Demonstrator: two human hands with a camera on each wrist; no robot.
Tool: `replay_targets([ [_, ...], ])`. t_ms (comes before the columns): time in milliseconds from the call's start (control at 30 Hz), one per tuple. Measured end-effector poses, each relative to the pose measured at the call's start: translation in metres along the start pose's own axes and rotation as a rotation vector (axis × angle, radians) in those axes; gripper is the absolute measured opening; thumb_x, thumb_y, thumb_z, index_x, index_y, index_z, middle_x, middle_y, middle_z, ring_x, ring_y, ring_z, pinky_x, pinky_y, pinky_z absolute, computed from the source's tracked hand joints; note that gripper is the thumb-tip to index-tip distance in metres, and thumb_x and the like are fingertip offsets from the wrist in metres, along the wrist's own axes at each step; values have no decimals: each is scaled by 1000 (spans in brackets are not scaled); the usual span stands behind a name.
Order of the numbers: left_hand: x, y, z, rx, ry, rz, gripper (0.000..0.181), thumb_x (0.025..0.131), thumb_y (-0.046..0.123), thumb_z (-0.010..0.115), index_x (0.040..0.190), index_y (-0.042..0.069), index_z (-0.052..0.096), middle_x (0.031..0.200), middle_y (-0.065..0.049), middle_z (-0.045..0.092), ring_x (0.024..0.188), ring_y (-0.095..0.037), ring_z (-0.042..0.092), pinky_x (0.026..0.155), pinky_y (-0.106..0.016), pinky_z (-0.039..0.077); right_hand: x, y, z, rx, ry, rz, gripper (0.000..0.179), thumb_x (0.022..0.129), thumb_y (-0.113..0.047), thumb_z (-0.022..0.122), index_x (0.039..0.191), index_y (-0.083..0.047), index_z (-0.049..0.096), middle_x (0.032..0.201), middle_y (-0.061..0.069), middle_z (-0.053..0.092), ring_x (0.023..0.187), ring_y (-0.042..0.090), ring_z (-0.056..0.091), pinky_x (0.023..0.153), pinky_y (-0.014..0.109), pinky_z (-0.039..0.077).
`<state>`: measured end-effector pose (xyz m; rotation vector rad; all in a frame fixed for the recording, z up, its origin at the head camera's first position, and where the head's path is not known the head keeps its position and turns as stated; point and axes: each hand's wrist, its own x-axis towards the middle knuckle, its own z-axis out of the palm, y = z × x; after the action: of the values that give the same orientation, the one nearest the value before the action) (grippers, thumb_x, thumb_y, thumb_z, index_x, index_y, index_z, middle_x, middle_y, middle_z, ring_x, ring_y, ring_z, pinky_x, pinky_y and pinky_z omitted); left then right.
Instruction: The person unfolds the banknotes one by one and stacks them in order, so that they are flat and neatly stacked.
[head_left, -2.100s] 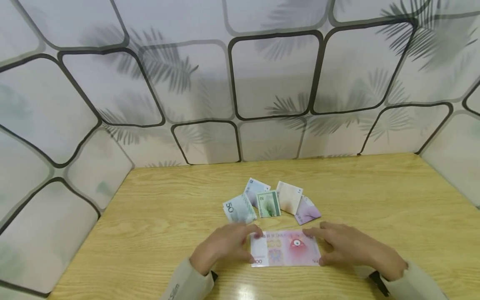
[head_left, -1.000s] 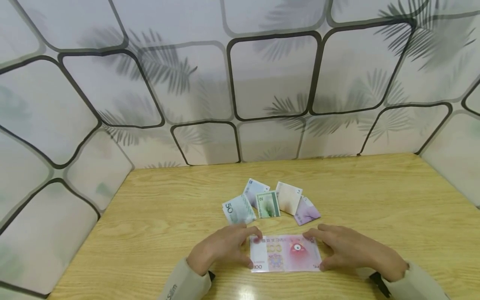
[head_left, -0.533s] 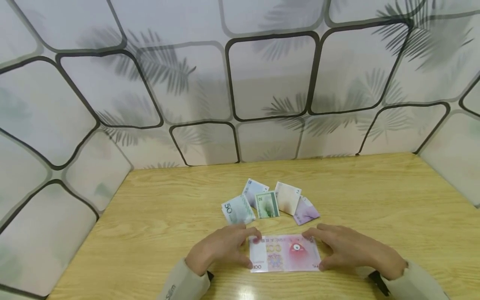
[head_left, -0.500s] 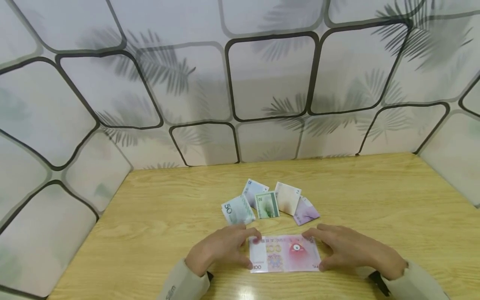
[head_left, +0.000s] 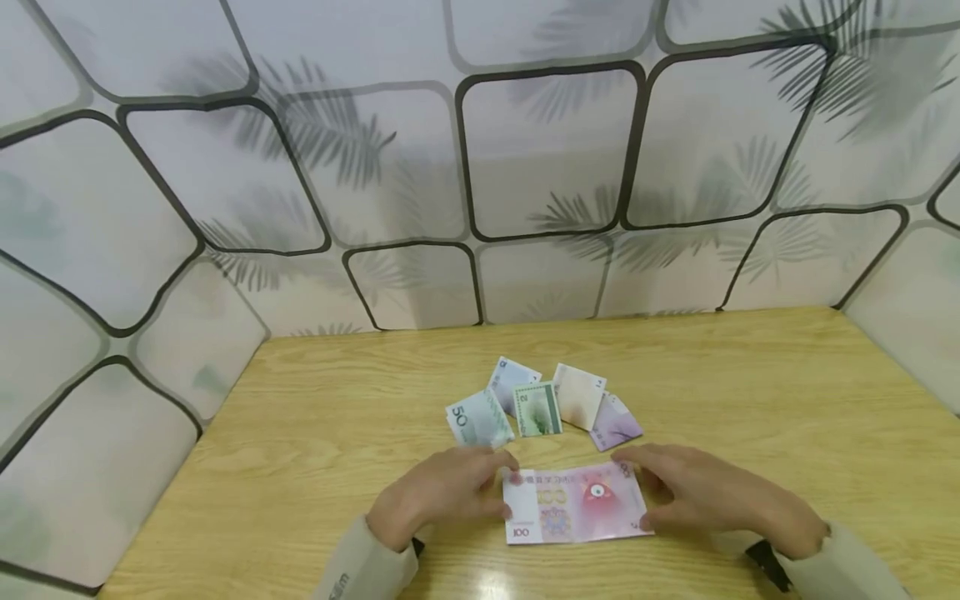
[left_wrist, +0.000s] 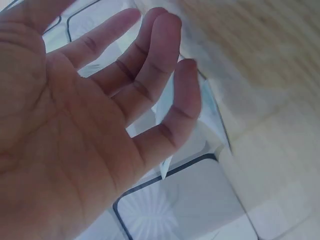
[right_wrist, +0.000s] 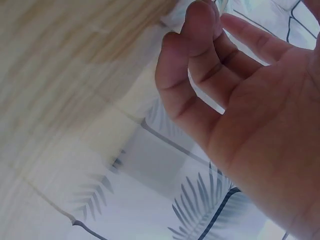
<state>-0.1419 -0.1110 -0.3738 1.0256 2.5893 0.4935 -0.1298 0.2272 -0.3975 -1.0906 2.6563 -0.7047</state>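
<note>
A pink 100 banknote (head_left: 564, 503) lies crosswise in front of the person in the head view, with a slight bend near its middle. The left hand (head_left: 444, 493) holds its left end, index fingertip at the far corner and thumb at the near part of the edge. At the other end, the right hand (head_left: 716, 492) has its index finger by the far corner and its thumb on the near corner. Both wrist views show curled fingers; the pink note is out of sight there.
Beyond the hands, several folded notes fan out on the wooden table (head_left: 337, 417): a teal 50 note (head_left: 480, 418), a blue note (head_left: 512, 377), a green note (head_left: 537, 408), a beige note (head_left: 577, 393) and a purple note (head_left: 617, 422). Patterned panels (head_left: 547, 150) enclose the table.
The pink note's right end has shifted slightly right and tilted away, showing its far corner number. The right hand moved slightly right with it. The folded notes keep their arrangement.
</note>
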Motion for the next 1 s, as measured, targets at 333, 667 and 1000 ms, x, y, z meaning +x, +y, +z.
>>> replay_targets([
  [333, -4, -5, -8, -16, 118, 27, 28, 96, 21, 72, 119, 6, 69, 79, 9, 54, 69, -3, 48, 62, -22, 45, 1, 7, -16, 4, 149, -61, 41, 88, -20, 80, 119, 2, 65, 83, -15, 52, 70, -2, 48, 57, 23, 45],
  [667, -11, -12, -16, -15, 194, 50, 24, 98, 21, 70, 115, 3, 71, 81, 5, 60, 66, -4, 47, 59, -22, 45, 2, 9, -34, 77, 232, 41, 25, 90, -10, 78, 110, 1, 69, 92, -4, 67, 78, 5, 60, 62, 27, 54],
  [1000, -24, -22, -24, 34, 261, -8, 17, 97, 18, 71, 108, 4, 72, 79, 5, 60, 65, -5, 50, 57, -23, 46, 19, 1, -41, 143, 312, 137, 17, 91, -11, 75, 104, -1, 71, 94, -2, 69, 78, 7, 62, 64, 27, 53],
])
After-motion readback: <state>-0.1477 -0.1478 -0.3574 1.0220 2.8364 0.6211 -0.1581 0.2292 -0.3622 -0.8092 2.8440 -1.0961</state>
